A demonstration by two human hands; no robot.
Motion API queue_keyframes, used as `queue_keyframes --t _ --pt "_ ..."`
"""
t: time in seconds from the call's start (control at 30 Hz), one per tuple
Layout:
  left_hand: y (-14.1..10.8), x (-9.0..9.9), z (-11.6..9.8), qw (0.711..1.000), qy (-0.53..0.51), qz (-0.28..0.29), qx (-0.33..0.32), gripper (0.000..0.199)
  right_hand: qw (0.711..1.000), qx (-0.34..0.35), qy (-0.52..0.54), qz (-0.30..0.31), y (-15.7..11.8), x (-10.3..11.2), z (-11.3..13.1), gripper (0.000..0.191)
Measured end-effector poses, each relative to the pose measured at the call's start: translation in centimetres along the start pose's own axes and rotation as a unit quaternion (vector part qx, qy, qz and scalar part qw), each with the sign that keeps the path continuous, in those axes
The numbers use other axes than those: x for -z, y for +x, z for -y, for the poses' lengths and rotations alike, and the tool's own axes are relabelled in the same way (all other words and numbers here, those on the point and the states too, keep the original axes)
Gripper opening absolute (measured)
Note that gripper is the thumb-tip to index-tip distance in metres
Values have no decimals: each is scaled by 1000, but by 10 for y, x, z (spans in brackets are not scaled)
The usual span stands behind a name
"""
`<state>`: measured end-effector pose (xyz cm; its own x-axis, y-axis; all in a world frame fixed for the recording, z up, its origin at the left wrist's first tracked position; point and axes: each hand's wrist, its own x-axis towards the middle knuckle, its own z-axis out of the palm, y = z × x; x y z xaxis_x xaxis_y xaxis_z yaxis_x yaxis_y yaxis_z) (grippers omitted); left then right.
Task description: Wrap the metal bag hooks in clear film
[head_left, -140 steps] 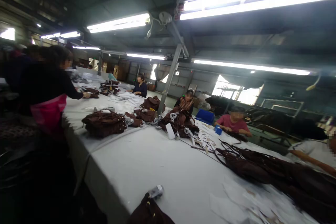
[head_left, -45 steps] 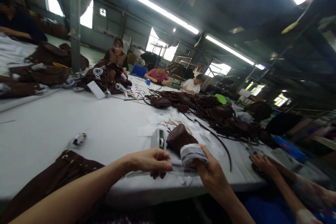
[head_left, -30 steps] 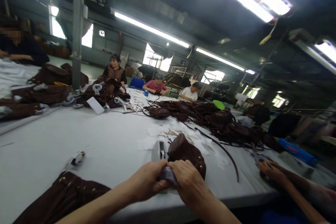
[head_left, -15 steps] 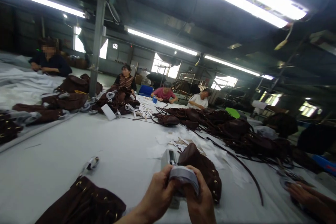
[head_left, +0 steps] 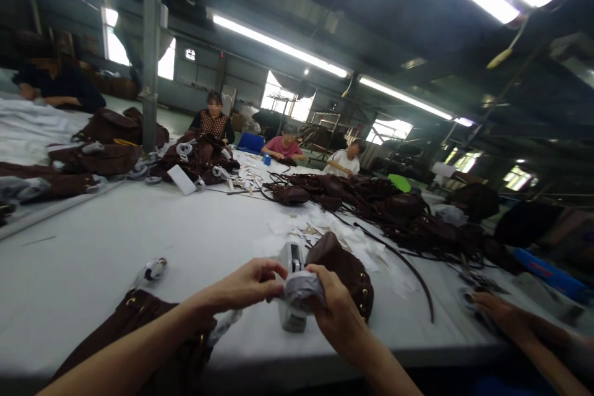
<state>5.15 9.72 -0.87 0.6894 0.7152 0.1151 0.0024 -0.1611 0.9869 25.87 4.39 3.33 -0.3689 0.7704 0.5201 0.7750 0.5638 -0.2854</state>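
Note:
In front of a pale grey tape dispenser [head_left: 292,257], my right hand [head_left: 341,306] grips a round coil wrapped in whitish-grey film [head_left: 304,291]. My left hand [head_left: 253,284] is at the coil's left side, thumb and fingers parted. Whether its fingertips touch the coil I cannot tell. Just behind my right hand lies a dark brown bag [head_left: 341,266] with metal eyelets. Another brown bag [head_left: 139,322] is partly beneath my left forearm, and a film-wrapped strap end [head_left: 155,269] sticks out from its top.
A long heap of brown bags and straps [head_left: 371,198] runs along the right. Paper scraps [head_left: 315,232] lie past the dispenser. A co-worker's hands [head_left: 503,315] are at the right edge. Several people sit across the table; a metal post [head_left: 149,74] rises at left.
My left hand has come off the coil and moved left, its fingers parting. The right hand still holds the coil, now turned. The view has shifted slightly.

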Motion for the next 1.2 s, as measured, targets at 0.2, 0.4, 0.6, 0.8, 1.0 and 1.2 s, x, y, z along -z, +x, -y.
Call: queue_keyframes --t 0.2,0.4,0.6,0.8,1.0,1.2 --pt "-9 -7 -1 999 20 4 -33 51 980 102 -163 56 11 -18 4 20" --pt "-3 -15 9 988 23 -118 -92 24 998 -57 27 13 17 -27 15 48" --pt "-1 -27 7 970 -166 -139 -110 38 932 -172 276 -161 10 -62 24 30" --pt "-15 0 25 994 -89 28 -57 62 942 -163 235 -175 20 -63 25 29" --pt "-24 12 59 996 -44 71 20 49 972 -143 178 -60 28 -47 21 22" --pt "-29 21 61 999 25 -19 23 24 995 -43 -45 81 16 -53 -3 34"
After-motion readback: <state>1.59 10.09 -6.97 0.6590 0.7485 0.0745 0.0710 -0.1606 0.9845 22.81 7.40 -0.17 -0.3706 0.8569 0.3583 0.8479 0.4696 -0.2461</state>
